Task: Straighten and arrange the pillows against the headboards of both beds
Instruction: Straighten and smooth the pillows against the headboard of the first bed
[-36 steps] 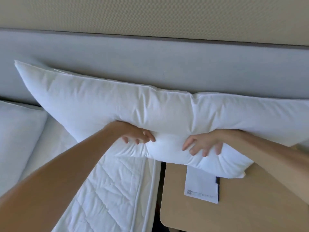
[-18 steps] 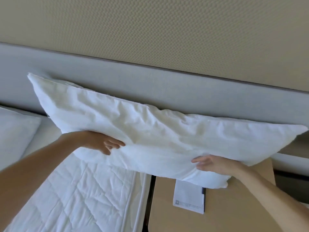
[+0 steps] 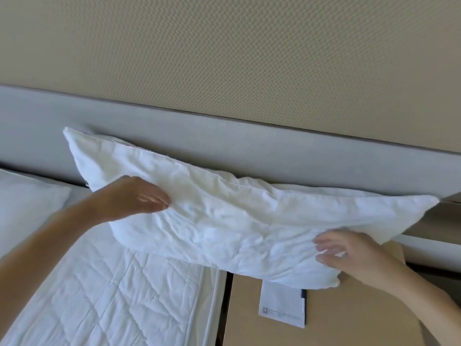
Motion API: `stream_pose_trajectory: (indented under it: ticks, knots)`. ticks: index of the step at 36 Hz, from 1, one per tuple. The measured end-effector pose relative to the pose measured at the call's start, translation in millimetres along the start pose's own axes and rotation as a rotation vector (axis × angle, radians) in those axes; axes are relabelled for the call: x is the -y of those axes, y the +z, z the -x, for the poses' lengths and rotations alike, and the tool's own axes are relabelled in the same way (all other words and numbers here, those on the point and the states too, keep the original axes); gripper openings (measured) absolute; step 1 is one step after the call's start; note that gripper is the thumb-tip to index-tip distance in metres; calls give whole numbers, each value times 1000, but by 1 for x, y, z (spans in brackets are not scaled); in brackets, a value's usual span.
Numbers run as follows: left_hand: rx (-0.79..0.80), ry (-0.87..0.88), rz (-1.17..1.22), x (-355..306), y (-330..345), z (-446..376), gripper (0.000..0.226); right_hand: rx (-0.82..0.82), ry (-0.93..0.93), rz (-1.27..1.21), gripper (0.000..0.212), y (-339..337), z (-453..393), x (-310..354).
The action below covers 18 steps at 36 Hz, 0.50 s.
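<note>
A long white pillow (image 3: 237, 221) leans tilted against the grey headboard (image 3: 299, 156), its left corner high and its right end low. It spans the gap between the bed's quilted mattress (image 3: 99, 295) and a bedside table (image 3: 361, 320). My left hand (image 3: 134, 198) lies flat on the pillow's left front face, fingers together and blurred. My right hand (image 3: 349, 253) touches the lower right of the pillow with fingers spread. Neither hand closes around the fabric. A second white pillow (image 3: 25, 208) lies at the left edge.
A white leaflet (image 3: 282, 308) with a dark object at its right edge lies on the tan bedside table, partly under the pillow. A dark gap (image 3: 223, 308) separates the bed and the table. The textured beige wall (image 3: 249, 58) rises above the headboard.
Both hands have left their grip under the pillow's lower edge and moved onto its front face. The pillow has sunk lower against the headboard, and my view has tilted up.
</note>
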<state>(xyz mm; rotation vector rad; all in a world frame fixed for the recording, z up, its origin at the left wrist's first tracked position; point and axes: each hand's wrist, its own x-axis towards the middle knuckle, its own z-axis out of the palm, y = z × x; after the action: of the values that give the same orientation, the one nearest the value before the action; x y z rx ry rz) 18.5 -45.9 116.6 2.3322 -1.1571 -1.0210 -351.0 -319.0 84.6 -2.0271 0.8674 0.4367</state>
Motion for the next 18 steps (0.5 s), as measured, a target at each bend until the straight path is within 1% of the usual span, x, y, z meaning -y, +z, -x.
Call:
stream_pose_trajectory:
  ticks: [1, 2, 3, 4, 6, 7, 9, 10, 11, 13, 14, 15, 18]
  knots:
    - [-126, 57, -5, -10, -10, 4, 25, -90, -47, -2, 24, -12, 8, 9]
    - [-240, 108, -25, -18, -18, 6, 25, -196, -102, 25, 16, -23, 13, 18]
    - [-329, 144, -64, -26, -25, 5, 24, -309, -150, 77, 13, -34, 16, 25]
    - [-385, 162, -130, -33, -29, 2, 25, -415, -182, 135, 12, -42, 16, 30]
    - [-404, 180, -322, -43, -31, -10, 37, -542, -224, 260, 22, -54, 10, 36]
    - [-390, 172, -404, -46, -29, -18, 44, -566, -249, 343, 29, -56, 3, 36]
    - [-352, 145, -520, -49, -22, -34, 51, -554, -280, 477, 38, -56, -13, 31]
    - [-327, 136, -544, -48, -17, -42, 49, -539, -276, 518, 36, -52, -19, 30]
    - [-308, 124, -544, -47, -13, -49, 43, -537, -271, 548, 30, -47, -26, 27]
    - [-318, 119, -497, -45, -8, -57, 24, -598, -269, 609, 13, -39, -34, 24]
    - [-350, 140, -471, -43, -8, -59, 16, -639, -259, 620, 10, -38, -36, 23]
    - [-394, 178, -455, -40, -9, -61, 12, -680, -254, 606, 11, -38, -38, 21]
    - [-554, 310, -417, -32, -16, -60, 13, -827, -233, 475, 11, -46, -36, 26]
